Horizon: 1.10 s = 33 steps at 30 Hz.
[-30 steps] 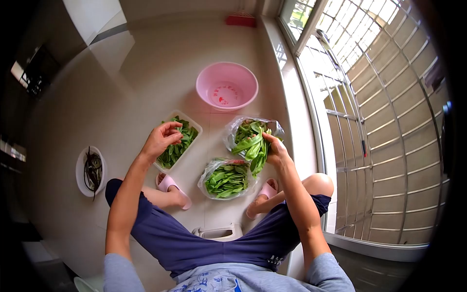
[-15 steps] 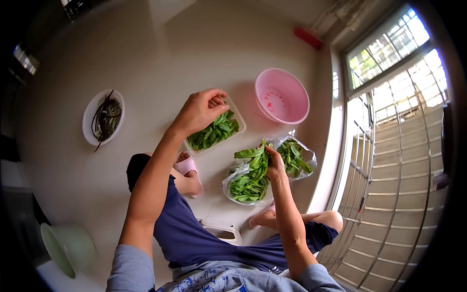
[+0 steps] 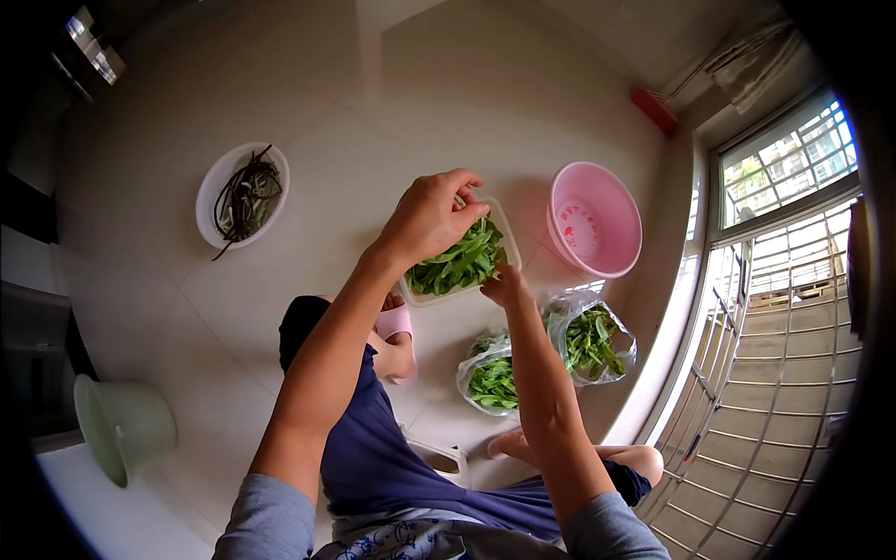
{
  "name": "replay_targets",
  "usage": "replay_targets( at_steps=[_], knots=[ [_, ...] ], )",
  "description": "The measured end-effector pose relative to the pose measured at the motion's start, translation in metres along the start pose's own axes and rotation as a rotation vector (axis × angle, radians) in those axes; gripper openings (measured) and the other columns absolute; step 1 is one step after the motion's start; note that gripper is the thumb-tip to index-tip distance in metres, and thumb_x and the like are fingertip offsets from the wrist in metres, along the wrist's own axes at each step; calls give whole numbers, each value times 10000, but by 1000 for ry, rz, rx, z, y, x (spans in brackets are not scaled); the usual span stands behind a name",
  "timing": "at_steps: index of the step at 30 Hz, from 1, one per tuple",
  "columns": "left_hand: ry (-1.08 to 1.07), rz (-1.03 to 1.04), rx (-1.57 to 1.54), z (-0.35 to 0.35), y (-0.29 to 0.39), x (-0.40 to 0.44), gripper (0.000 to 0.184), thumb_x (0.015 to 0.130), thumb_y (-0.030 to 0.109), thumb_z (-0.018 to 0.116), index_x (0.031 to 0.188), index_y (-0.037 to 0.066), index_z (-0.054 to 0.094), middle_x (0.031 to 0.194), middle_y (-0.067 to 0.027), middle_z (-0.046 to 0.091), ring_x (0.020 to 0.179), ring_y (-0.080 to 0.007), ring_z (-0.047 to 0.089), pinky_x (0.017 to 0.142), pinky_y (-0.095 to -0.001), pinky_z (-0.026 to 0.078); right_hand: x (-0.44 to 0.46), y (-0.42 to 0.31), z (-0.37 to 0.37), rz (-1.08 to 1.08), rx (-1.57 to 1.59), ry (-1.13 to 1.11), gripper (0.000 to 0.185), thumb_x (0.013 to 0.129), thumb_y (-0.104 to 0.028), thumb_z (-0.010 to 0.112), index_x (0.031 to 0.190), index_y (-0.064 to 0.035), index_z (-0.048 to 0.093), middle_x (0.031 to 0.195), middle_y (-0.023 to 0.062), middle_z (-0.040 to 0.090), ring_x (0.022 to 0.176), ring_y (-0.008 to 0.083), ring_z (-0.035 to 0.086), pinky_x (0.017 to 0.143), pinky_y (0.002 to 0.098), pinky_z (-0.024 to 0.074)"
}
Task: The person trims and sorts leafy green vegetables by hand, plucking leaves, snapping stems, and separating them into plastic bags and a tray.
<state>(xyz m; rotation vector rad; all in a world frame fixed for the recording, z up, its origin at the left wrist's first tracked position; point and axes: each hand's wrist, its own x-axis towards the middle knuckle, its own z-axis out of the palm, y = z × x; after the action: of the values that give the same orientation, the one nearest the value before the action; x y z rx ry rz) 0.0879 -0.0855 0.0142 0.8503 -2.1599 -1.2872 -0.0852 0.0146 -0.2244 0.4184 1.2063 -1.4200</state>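
Right hand [image 3: 507,285] has moved from bags [image 3: 560,317] to greens [image 3: 457,266] in tray [image 3: 512,245]; hold unclear. Left hand [image 3: 431,217] above, part-open, nothing visible held.

Worn are a patterned grey top [image 3: 401,538], navy trousers [image 3: 387,462] and a pink slipper [image 3: 395,323]

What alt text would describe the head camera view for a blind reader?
A person's left hand is over a rectangular tub of leafy greens, right hand at its edge, on a tiled floor. Right: two plastic bags of greens, a pink basin. Left: a white basket with dark strands.
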Motion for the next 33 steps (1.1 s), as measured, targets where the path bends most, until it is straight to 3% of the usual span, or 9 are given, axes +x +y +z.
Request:
replay_targets(
  at_steps=[1, 3, 9, 15, 17, 21, 23, 25, 33],
  knots=[
    [13, 10, 8, -1, 0, 0, 288, 710, 145, 578, 949, -5, 517, 761, -91, 578, 646, -148, 552, 606, -262, 444, 2, 8, -15, -38, -91, 189, 225, 778, -140, 456, 942, 14, 445, 898, 153, 495, 823, 274, 503, 746, 413, 427],
    [23, 21, 13, -1, 0, 1, 289, 709, 145, 578, 948, -5, 517, 758, -94, 579, 641, -154, 553, 601, -264, 444, 0, 26, -57, -91, -115, 36, 168, 765, -83, 470, 896, 22, 471, 777, 121, 519, 676, 245, 524, 656, 364, 467],
    [44, 89, 104, 7, -3, 1, 249, 686, 118, 588, 895, -7, 535, 731, -90, 574, 615, -151, 539, 576, -266, 434, -75, 78, -159, -221, -257, 65, 130, 731, -16, 517, 836, 56, 544, 601, 56, 497, 476, 121, 438, 432, 214, 356],
    [-13, 169, 99, 25, 8, 2, 133, 652, 72, 576, 763, -1, 562, 683, -82, 565, 586, -135, 529, 553, -257, 420, -135, 98, -214, -185, -161, 331, 177, 721, 42, 488, 893, 55, 528, 674, 73, 521, 547, 146, 496, 503, 229, 442],
    [-38, 175, 87, 35, 15, 1, 78, 644, 65, 555, 702, 16, 572, 630, -114, 563, 567, -228, 537, 563, -310, 424, -141, 94, -225, -192, -149, 310, 232, 703, 83, 443, 923, 56, 509, 736, 98, 538, 611, 176, 532, 577, 250, 476],
    [-229, 100, 331, 52, 40, 0, 226, 711, 238, 565, 673, 16, 578, 577, -106, 554, 525, -247, 524, 549, -310, 425, -137, 100, -238, -328, -192, 402, 264, 680, 42, 431, 925, 41, 530, 793, 104, 571, 633, 170, 544, 603, 253, 473],
    [-349, 104, 348, 65, 35, 0, 339, 734, 348, 541, 742, 12, 584, 661, -131, 566, 608, -270, 535, 597, -327, 428, -127, 101, -256, -392, -633, 464, 237, 694, -39, 466, 903, 18, 562, 758, 86, 595, 587, 125, 515, 541, 206, 425],
    [-222, 430, 275, 78, 30, -1, 402, 737, 398, 524, 834, 10, 573, 792, -159, 559, 712, -290, 528, 652, -354, 420, -124, 106, -263, -480, -744, 564, 230, 708, -81, 464, 888, 2, 580, 723, 76, 606, 548, 95, 479, 501, 182, 375],
    [-301, 389, 401, 95, 27, 0, 581, 727, 466, 495, 1041, -22, 470, 1045, -149, 459, 979, -293, 437, 815, -358, 366, -121, 111, -267, -333, -864, 542, 254, 712, -46, 440, 923, -8, 575, 855, 100, 593, 737, 144, 565, 578, 245, 477]
  ],
)
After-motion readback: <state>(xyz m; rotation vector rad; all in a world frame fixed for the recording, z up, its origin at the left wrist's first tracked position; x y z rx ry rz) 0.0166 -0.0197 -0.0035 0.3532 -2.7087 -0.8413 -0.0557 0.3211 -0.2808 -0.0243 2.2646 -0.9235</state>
